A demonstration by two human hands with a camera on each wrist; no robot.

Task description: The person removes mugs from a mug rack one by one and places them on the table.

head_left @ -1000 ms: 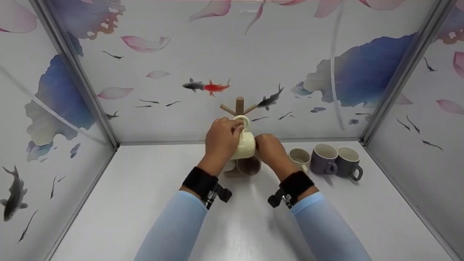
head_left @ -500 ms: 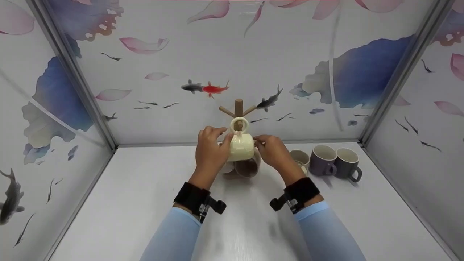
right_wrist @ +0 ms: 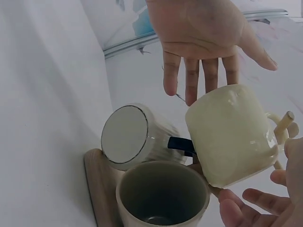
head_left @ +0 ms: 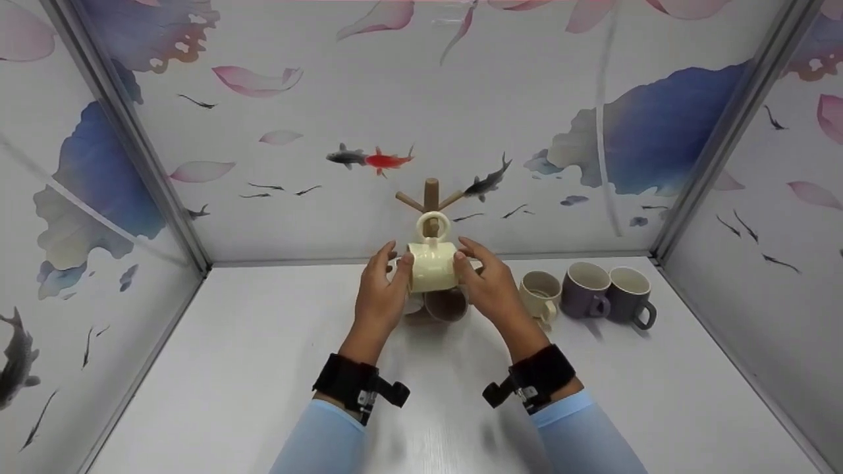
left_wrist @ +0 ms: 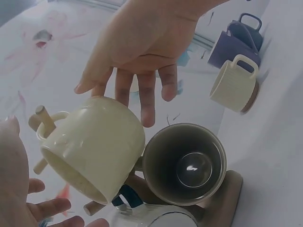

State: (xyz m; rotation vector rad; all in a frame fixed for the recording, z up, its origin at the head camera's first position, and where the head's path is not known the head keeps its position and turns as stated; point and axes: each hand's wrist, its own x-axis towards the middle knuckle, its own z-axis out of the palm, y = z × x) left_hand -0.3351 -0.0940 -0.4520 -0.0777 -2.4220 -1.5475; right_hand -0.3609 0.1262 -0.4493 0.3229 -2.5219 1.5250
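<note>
A cream mug (head_left: 433, 266) hangs by its ring handle on a peg of the wooden mug tree (head_left: 431, 191), tilted on its side. At its left side is my left hand (head_left: 379, 286), fingers spread and relaxed; my right hand (head_left: 490, 283) mirrors it on the right side. Both wrist views show straight fingers close around the mug, gripping nothing; whether any fingertip touches it is hard to tell. Below hang a grey-brown mug (left_wrist: 184, 163) with its mouth outward and a white mug (right_wrist: 125, 137) with a dark blue handle.
To the right on the white table (head_left: 263, 368) stand a beige mug (head_left: 541, 293), a purple mug (head_left: 586, 289) and a dark grey mug (head_left: 630, 296), all upright. Printed panels (head_left: 276, 131) enclose the table at the back and sides.
My left hand has come off the mug's handle and moved down to its left side. The right hand's curled fingers have opened. The mug's handle now sits around the peg.
</note>
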